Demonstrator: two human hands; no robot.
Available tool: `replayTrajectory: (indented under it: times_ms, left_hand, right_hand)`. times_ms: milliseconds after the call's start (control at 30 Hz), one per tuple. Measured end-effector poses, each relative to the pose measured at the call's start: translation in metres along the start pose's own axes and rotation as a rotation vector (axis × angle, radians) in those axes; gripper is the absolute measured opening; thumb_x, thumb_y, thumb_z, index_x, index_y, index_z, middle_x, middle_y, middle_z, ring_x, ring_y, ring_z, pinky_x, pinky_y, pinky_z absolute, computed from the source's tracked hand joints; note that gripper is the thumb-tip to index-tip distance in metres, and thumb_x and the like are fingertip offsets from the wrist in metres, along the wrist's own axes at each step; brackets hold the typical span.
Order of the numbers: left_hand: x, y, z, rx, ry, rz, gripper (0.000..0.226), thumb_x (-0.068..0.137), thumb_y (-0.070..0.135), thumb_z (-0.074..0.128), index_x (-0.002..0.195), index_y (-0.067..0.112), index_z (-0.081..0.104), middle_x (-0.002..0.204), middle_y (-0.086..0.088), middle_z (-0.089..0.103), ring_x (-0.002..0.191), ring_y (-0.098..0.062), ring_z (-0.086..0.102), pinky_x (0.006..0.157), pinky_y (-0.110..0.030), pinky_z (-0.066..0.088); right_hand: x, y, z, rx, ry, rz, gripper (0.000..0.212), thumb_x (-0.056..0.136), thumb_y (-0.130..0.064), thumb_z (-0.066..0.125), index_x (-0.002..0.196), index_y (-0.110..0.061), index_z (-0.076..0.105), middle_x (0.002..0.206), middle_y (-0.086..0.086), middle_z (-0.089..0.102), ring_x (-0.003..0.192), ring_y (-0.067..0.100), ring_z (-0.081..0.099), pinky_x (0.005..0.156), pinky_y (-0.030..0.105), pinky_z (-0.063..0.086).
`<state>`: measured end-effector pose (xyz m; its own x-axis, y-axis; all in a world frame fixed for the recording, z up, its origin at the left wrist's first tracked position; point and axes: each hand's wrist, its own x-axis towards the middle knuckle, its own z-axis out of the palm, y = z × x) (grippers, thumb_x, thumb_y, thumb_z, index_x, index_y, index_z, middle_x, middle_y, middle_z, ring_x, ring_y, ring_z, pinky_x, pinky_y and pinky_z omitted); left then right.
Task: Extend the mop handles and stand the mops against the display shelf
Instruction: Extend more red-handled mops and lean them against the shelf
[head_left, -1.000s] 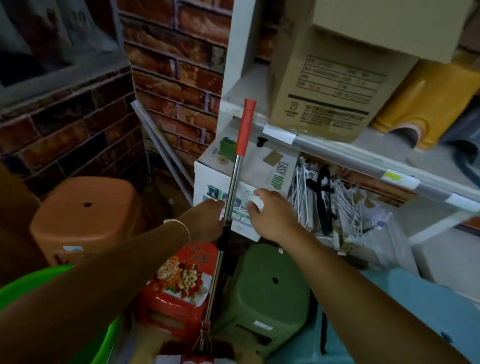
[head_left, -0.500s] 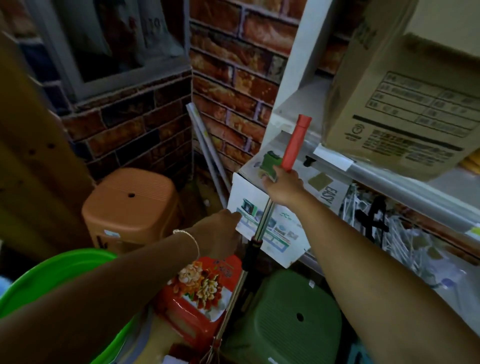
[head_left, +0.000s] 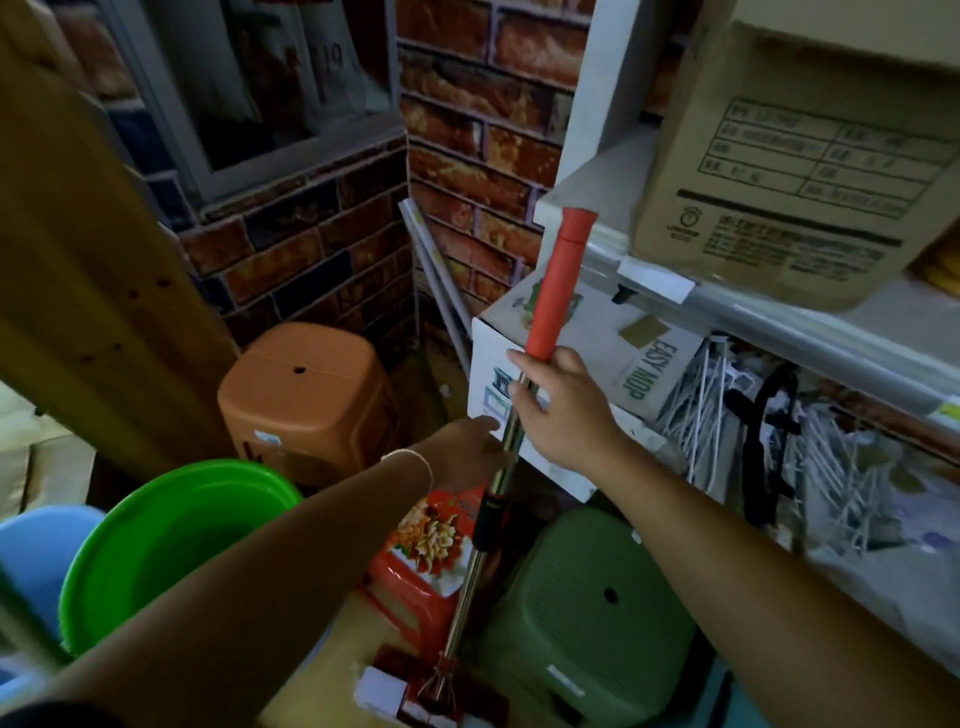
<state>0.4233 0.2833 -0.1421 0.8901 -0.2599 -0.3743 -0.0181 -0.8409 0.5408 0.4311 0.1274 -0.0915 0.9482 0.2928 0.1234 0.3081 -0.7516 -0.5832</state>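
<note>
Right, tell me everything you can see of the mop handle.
The mop handle is a shiny metal tube, as it looks, with a red grip on top and a black collar lower down. It stands tilted, its top leaning toward the shelf edge, its foot among wire prongs low in the frame. The right hand holds it just under the grip; the left hand holds it below.

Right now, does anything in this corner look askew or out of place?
The white EASY MOP box sits skewed, one corner jutting past the shelf edge. The mop handle, held by both hands, leans rather than stands upright. Nothing spilled or damaged.
</note>
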Motion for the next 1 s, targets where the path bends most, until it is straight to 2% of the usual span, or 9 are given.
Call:
replayTrajectory:
  times_ms: [133,200,267,367,467,633,800,900,1000]
  left_hand:
    - [-0.018,0.019,0.019,-0.166,0.067,0.085,0.018,0.09,0.024,0.061,0.094,0.006,0.062,0.085,-0.011,0.063,0.076,-0.018,0.058,0.075,-0.043,0.051]
    - [-0.029,0.022,0.033,-0.348,0.118,0.052,0.013,0.09,0.018,0.062,0.084,0.006,0.064,0.077,-0.012,0.066,0.069,-0.018,0.06,0.075,-0.046,0.054]
    - [-0.04,0.023,0.047,-0.5,0.142,-0.003,0.022,0.092,0.023,0.063,0.085,0.003,0.066,0.079,-0.014,0.072,0.074,-0.023,0.069,0.08,-0.044,0.057]
    - [-0.057,0.023,0.061,-0.577,0.145,-0.068,0.045,0.088,0.044,0.065,0.089,0.0,0.065,0.083,-0.014,0.075,0.082,-0.03,0.073,0.083,-0.047,0.058]
    - [-0.066,0.012,0.07,-0.635,0.187,-0.118,0.058,0.07,0.056,0.065,0.092,0.002,0.067,0.084,-0.015,0.074,0.08,-0.032,0.071,0.081,-0.051,0.058]
    - [-0.086,0.007,0.075,-0.643,0.181,-0.119,0.009,0.089,0.01,0.062,0.089,0.002,0.065,0.082,-0.011,0.069,0.076,-0.018,0.065,0.078,-0.039,0.057]
    - [-0.094,0.006,0.084,-0.592,0.178,-0.127,0.03,0.088,-0.004,0.057,0.079,0.025,0.061,0.074,0.008,0.065,0.068,-0.002,0.062,0.069,-0.025,0.053]
    - [-0.102,0.008,0.089,-0.53,0.162,-0.12,0.032,0.091,-0.002,0.056,0.076,0.026,0.055,0.072,0.01,0.058,0.057,0.01,0.057,0.058,-0.008,0.043]
    - [-0.111,-0.001,0.094,-0.574,0.181,-0.132,0.025,0.091,0.007,0.061,0.078,0.027,0.058,0.075,0.007,0.062,0.064,0.0,0.058,0.064,-0.016,0.047]
  right_hand:
    - [-0.043,-0.012,-0.005,0.246,-0.007,-0.102,0.027,0.096,-0.028,0.062,0.122,-0.026,0.069,0.124,-0.006,0.055,0.112,0.005,0.054,0.09,0.012,0.045]
    - [-0.056,-0.014,-0.009,0.392,0.056,-0.074,0.006,0.09,-0.027,0.069,0.095,-0.023,0.071,0.105,-0.007,0.067,0.102,0.006,0.062,0.085,0.028,0.055]
    - [-0.062,-0.016,-0.015,0.553,0.13,0.012,0.019,0.085,-0.027,0.076,0.084,-0.021,0.058,0.088,-0.002,0.07,0.088,0.011,0.069,0.078,0.035,0.058]
    - [-0.064,-0.027,-0.021,0.714,0.089,0.028,0.03,0.086,-0.029,0.076,0.1,-0.021,0.051,0.089,0.002,0.075,0.084,0.014,0.072,0.079,0.034,0.058]
    - [-0.067,-0.037,-0.011,0.693,-0.02,-0.044,0.022,0.093,-0.037,0.066,0.106,-0.021,0.06,0.094,0.006,0.075,0.092,0.016,0.071,0.088,0.04,0.057]
    - [-0.084,-0.039,0.016,0.72,-0.064,-0.077,0.035,0.087,-0.061,0.053,0.102,-0.031,0.064,0.093,0.005,0.074,0.091,0.02,0.072,0.086,0.048,0.056]
    - [-0.098,-0.036,0.027,0.753,-0.053,-0.121,0.011,0.099,-0.038,0.053,0.107,-0.035,0.059,0.093,-0.005,0.075,0.094,0.005,0.071,0.086,0.026,0.056]
    - [-0.105,-0.038,0.031,0.757,-0.042,-0.13,0.026,0.098,-0.035,0.048,0.113,-0.017,0.06,0.09,-0.005,0.073,0.089,0.0,0.07,0.078,0.012,0.051]
    - [-0.112,-0.047,0.034,0.727,-0.089,-0.163,0.032,0.097,-0.037,0.044,0.115,-0.014,0.059,0.089,-0.006,0.071,0.088,-0.001,0.069,0.076,0.01,0.05]
